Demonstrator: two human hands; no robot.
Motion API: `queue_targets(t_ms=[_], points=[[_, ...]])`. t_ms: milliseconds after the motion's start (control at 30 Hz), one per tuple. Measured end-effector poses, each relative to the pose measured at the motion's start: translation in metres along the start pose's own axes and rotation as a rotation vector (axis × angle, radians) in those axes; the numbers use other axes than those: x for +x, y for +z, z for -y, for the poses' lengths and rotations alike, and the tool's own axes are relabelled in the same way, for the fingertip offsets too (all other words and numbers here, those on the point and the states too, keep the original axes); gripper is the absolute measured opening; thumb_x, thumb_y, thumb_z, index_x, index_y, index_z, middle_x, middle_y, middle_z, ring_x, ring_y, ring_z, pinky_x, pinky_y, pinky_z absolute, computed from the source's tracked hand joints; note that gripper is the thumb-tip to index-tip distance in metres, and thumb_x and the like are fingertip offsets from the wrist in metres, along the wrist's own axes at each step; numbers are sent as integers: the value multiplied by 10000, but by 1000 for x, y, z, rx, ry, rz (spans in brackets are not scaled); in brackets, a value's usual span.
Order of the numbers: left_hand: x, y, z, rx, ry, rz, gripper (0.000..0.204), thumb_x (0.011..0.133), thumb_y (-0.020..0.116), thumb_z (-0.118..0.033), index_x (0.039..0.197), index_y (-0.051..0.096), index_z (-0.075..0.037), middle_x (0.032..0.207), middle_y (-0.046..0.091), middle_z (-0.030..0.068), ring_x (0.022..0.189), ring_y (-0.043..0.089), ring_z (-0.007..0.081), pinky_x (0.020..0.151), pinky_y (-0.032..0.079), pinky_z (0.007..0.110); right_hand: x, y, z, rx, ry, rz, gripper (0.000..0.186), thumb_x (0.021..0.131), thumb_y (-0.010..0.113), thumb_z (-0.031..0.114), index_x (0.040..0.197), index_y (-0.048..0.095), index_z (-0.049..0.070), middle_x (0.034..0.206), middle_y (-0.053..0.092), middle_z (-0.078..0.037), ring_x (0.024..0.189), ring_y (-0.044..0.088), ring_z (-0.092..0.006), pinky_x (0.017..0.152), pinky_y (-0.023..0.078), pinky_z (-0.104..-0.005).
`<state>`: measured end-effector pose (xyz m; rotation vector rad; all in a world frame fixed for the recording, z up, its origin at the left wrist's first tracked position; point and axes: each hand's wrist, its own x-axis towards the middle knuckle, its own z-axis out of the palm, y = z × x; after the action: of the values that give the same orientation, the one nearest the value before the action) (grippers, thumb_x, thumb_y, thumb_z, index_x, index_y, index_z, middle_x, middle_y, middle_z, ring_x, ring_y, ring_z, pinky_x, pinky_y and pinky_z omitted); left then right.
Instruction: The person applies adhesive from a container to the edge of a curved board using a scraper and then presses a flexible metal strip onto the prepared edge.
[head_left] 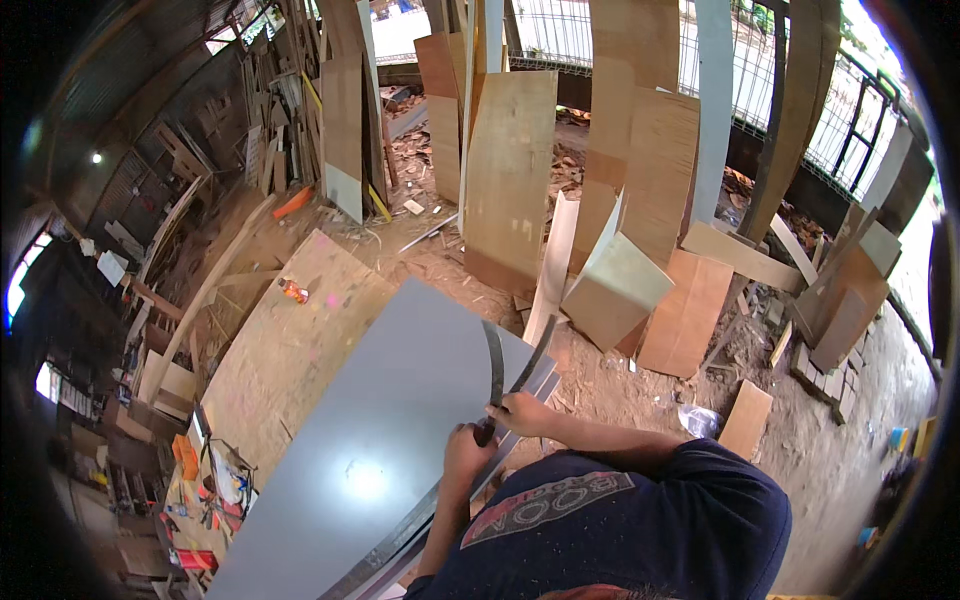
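A large grey smooth-faced panel (340,430) lies slantwise in front of me, with a glare spot on it. Near its right edge my left hand (468,455) is closed around a dark flexible strip (496,360). My right hand (524,413), just beyond the left one, pinches the same dark material with its fingers. Two lengths rise from the hands: one curves over the panel, the other reaches past its far right corner. Another long dark strip (385,548) runs along the panel's near edge beside my left forearm. Whether these lengths are one piece, I cannot tell.
A stained plywood tabletop (330,285) extends left of the panel, with a small orange bottle (294,291) and several tools at its near end. Plywood boards (510,180) lean against the far fence. An angled board piece (618,290) stands right of the panel. Scraps litter the dirt floor.
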<state>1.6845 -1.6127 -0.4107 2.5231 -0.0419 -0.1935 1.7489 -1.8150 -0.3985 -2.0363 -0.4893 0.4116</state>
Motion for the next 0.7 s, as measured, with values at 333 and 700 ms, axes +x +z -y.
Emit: queue_targets(t_ms=[333,700], points=[[-38,-23,26,204,-177,-18,424,743,824,-388,993,784,-48,1045,714,199,1060,669,392,907,561,491,13,-17,-18,242,137,-441,427,1101,566,354,985,616,-54,821,693,-278,707,717,-428,634,567,-503],[-75,-39,56,181,-263,-56,343,748,828,-335,994,738,-114,1069,678,177,1054,656,392,908,549,505,22,-14,-30,816,196,-491,263,1096,590,229,1236,591,7,1077,680,-117,746,711,-229,574,621,-366]])
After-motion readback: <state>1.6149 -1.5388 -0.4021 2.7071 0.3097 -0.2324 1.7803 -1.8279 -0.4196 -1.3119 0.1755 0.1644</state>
